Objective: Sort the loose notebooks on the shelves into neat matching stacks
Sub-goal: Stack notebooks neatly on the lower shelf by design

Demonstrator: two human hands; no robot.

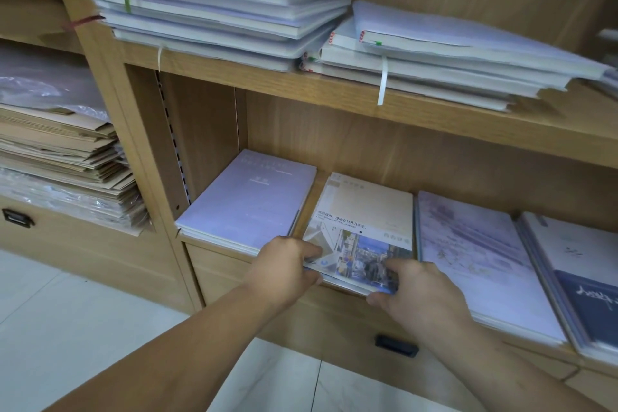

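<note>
A beige notebook with a street photo [363,211] lies on the lower shelf [214,241], its near edge hanging over the front. My left hand [284,266] grips its near left corner, thumb on the cover. My right hand [413,291] grips its near right corner. To its left sits a lilac notebook stack [247,199]. A pale purple stack [475,257] lies to the right. Further right lies a white-and-navy stack [582,271].
The upper shelf [368,94] carries a tall pile of wrapped notebooks [214,0] and a lower pile [434,57]. Brown paper envelopes [63,147] fill the left unit. Drawers with black handles [396,344] sit below. Pale floor tiles [67,311] lie underneath.
</note>
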